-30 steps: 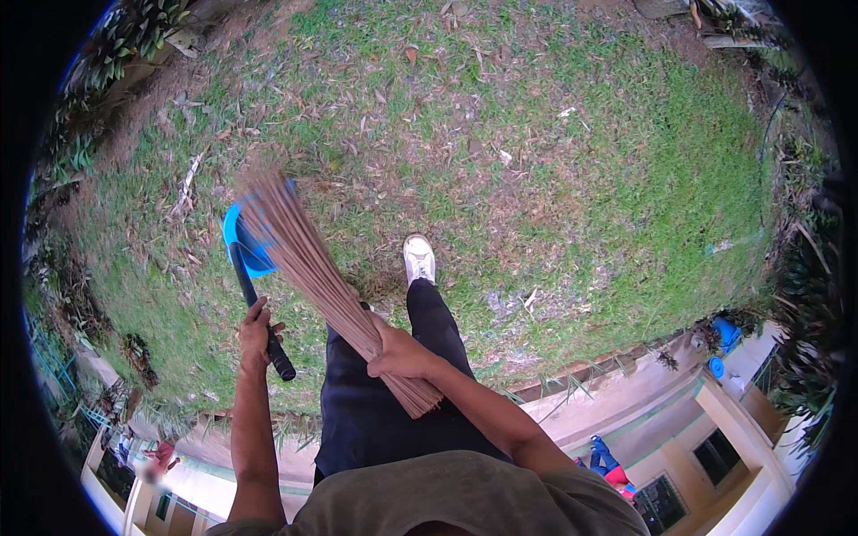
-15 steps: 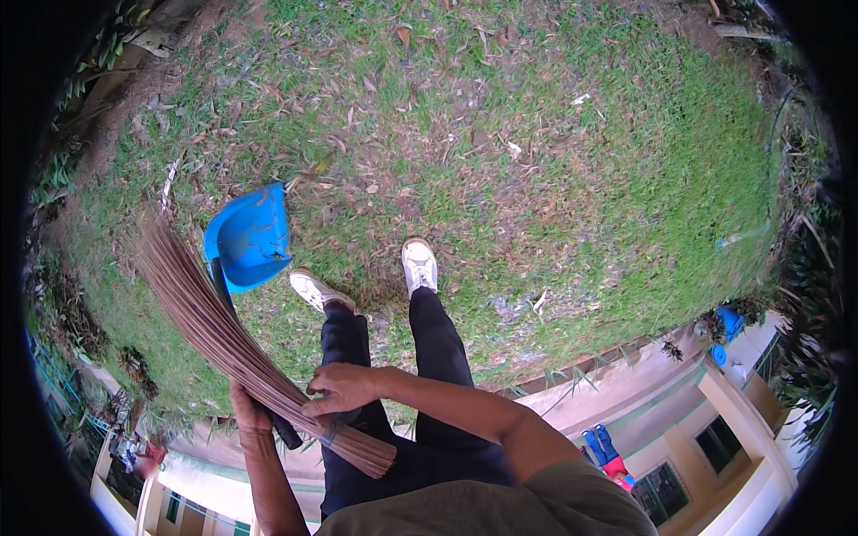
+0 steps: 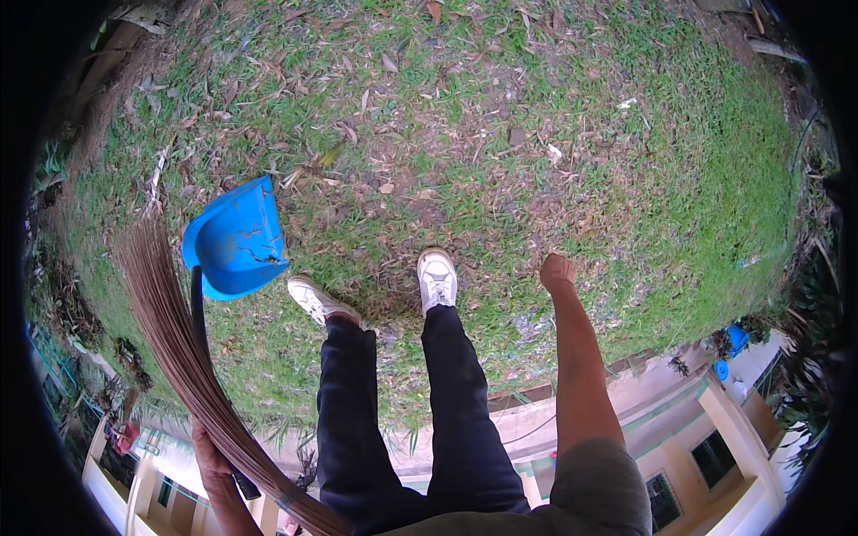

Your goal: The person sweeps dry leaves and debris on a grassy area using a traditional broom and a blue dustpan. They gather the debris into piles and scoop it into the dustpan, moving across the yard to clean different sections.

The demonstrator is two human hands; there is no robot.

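My left hand (image 3: pixel 210 451) is closed around a stick broom (image 3: pixel 179 339), a long bundle of thin brown sticks bound near its lower end. Its bristles spread toward the far left. Alongside, partly hidden behind the broom, runs the black handle of a blue dustpan (image 3: pixel 234 246), held in the same hand. The dustpan rests on the grass with a few dry leaves and twigs inside. My right hand (image 3: pixel 558 271) reaches down over the ground, right of my white shoes. Its fingers are hidden beneath it, so I cannot see what they hold, if anything.
Patchy grass (image 3: pixel 697 179) spreads around my feet, strewn with dry leaves and a few white scraps (image 3: pixel 554 154). My left shoe (image 3: pixel 319 300) stands just beside the dustpan. Behind me are a concrete ledge and a building (image 3: pixel 706 456); plants and branches line both sides.
My right hand has left the broom's lower end and stretched out to the right, down toward the grass. The left hand, broom and dustpan have shifted a little left in view.
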